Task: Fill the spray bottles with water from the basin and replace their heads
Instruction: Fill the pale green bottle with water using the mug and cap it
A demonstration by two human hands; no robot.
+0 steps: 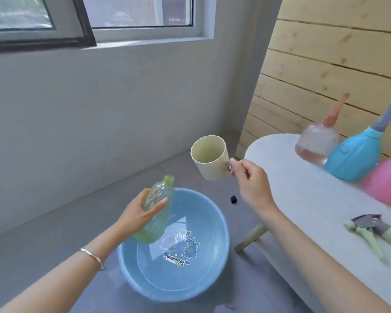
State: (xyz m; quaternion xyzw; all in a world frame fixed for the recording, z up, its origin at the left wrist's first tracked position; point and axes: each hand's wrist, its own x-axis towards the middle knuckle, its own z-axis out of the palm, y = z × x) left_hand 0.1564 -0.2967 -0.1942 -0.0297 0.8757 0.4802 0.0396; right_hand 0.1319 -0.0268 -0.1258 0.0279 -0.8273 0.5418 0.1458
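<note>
My left hand (140, 213) grips a clear green spray bottle (159, 216) with no head on it, tilted over the blue basin (131, 265) of water on the floor. To the right and higher, my right hand (248, 177) holds a cream cup (209, 158) by its handle, mouth tipped toward me. A green spray head (370, 236) lies on the white table (303, 199). At the table's back stand a clear bottle with a pink head (316, 143), a blue bottle (352, 157) with its head on, and a pink bottle (388, 181).
A small black object (233, 199) lies on the grey floor behind the basin. The table's wooden leg (250, 238) slants down beside the basin. A grey wall with a window is ahead, and wooden panelling stands behind the table.
</note>
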